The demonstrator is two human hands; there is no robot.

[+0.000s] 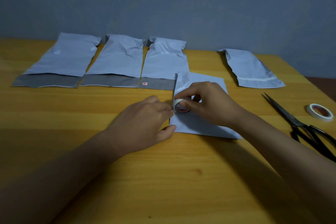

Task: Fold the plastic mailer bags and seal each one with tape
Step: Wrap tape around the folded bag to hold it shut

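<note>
Head view: on the yellow tabletop, the right hand grips a small tape roll over the folded mailer bag. The left hand has its thumb on the bag's left edge and its fingers at the roll; whether they pinch tape, I cannot tell. Three unfolded mailer bags lie behind.

near table: bare wood of table between the two forearms, open to the near edge
near left: bare wood, wide free lane
centre: folded mailer with left hand, right hand and tape roll on it, blocks the middle
far left: three open mailers side by side, narrow gaps only; rightmost overlapped by folded mailer
far right: sealed mailer, open wood gap between it and the row
right: scissors lying diagonal, spare tape roll just beyond, narrow lane between
far: wall behind bags
</note>
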